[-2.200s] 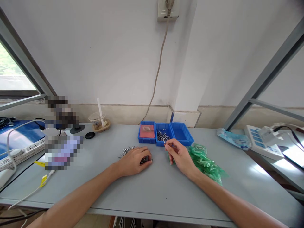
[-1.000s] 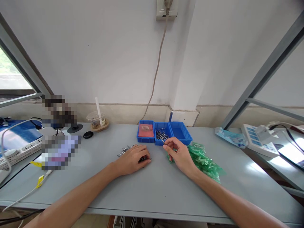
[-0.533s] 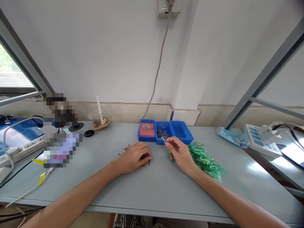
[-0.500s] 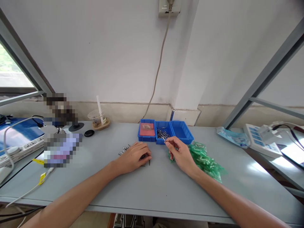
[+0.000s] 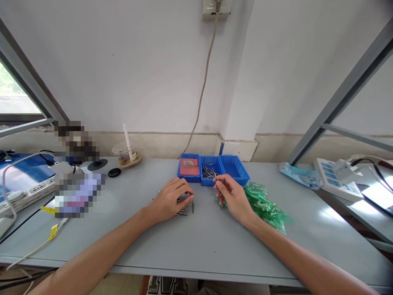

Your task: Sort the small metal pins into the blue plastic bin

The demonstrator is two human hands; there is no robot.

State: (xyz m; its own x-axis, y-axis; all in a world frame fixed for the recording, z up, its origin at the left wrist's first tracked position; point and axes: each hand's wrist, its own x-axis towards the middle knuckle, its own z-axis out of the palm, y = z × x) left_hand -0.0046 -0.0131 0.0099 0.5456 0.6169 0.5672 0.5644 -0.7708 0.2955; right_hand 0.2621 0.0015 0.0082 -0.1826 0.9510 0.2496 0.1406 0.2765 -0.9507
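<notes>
My left hand (image 5: 172,200) curves over a pile of small metal pins (image 5: 181,212) on the grey table. Its fingers arch with a gap between thumb and index finger, and it covers much of the pile. My right hand (image 5: 231,196) pinches a small metal pin (image 5: 215,177) between thumb and fingertips at the front of the middle blue bin (image 5: 211,159), which holds many similar pins. Beside and behind that hand lies a crumpled green plastic bag (image 5: 265,209) with pale pieces in it.
Left of the middle bin, a blue bin (image 5: 188,179) holds a reddish packet; another blue bin (image 5: 235,164) stands to its right. Farther left are a clear cup (image 5: 123,155) and a black disc (image 5: 114,172). Power strips (image 5: 337,180) and a light-blue packet (image 5: 301,176) occupy the right side.
My left hand has lifted slightly and its fingers have parted, uncovering more pins. My right hand stays near the middle bin with its pinch, its fingers slightly shifted.
</notes>
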